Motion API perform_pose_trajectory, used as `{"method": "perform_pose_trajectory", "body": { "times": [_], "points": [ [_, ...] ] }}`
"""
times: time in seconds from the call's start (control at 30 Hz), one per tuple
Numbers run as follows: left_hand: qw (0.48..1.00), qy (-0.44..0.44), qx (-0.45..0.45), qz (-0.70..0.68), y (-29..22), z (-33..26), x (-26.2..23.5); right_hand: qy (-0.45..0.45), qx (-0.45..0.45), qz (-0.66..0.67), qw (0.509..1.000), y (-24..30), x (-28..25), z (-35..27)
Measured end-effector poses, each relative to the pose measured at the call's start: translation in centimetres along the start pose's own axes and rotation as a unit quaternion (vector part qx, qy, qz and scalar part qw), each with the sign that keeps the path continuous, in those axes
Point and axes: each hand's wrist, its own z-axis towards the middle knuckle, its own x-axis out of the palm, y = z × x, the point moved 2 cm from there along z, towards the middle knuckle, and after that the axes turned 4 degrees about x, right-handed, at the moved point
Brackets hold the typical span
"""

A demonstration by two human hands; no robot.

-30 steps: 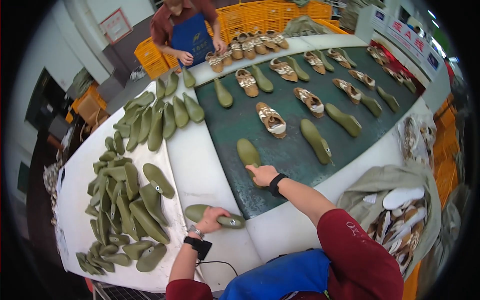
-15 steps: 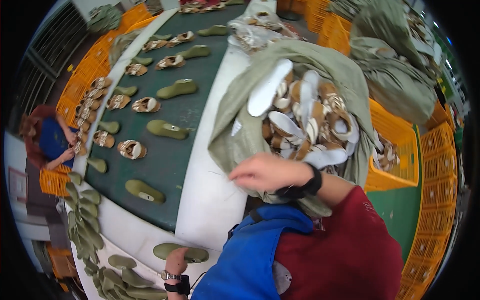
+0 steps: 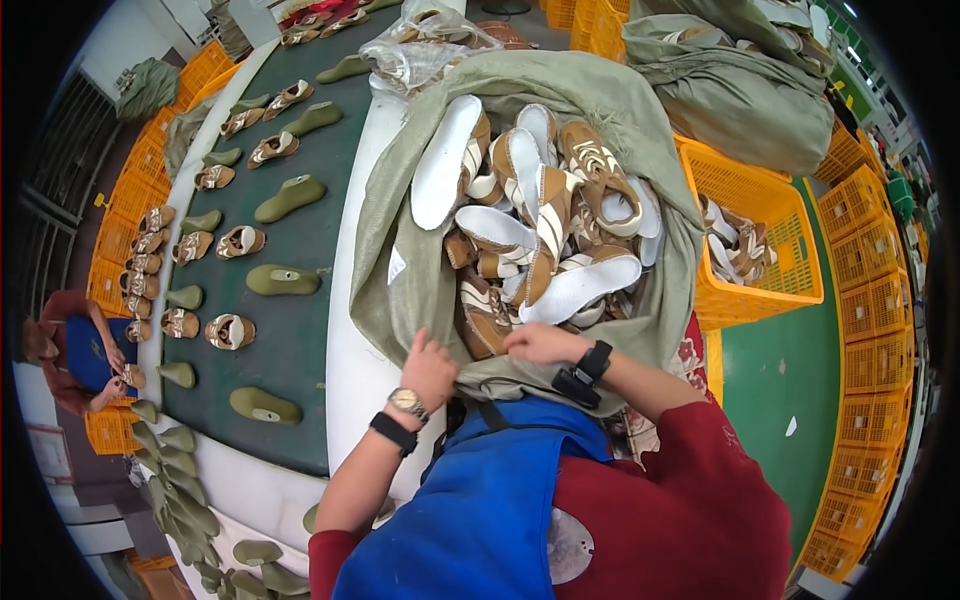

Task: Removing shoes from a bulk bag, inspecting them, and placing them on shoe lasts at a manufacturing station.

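A large grey-green sack (image 3: 390, 215) stands open in front of me, heaped with brown-and-white shoes (image 3: 555, 225) that show white soles. My left hand (image 3: 432, 372) is at the sack's near-left rim, its fingers apart and the index finger raised. Just to its right, my right hand (image 3: 545, 344) has its fingers drawn together at the near edge of the heap. A brown shoe (image 3: 482, 318) lies right by those fingertips; what they pinch, if anything, is hidden.
Left of the sack, a dark green belt (image 3: 290, 355) carries shoes and olive shoe lasts (image 3: 283, 280). More lasts (image 3: 180, 500) lie piled at lower left. Beyond the belt a person (image 3: 75, 340) handles a shoe. On the right are an orange crate (image 3: 755, 290) with shoes and stacked crates (image 3: 870, 390).
My left hand has left the olive last at the table's near end and come up to the sack's rim. My right hand has shifted slightly right. The view has swung right.
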Motion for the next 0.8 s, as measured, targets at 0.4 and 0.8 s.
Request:
{"method": "perform_pose_trajectory", "body": {
  "times": [0.4, 0.8],
  "points": [
    [0.993, -0.107, -0.051, -0.027, 0.8, -3.0, -0.3, -0.151, 0.058, -0.260, 0.952, 2.0, 0.7, 4.6],
    [0.911, -0.372, -0.150, -0.096, 0.9, -4.9, -11.6, -0.144, -0.089, 0.158, 0.973, 15.0, -11.2, -7.7]
  ]
}}
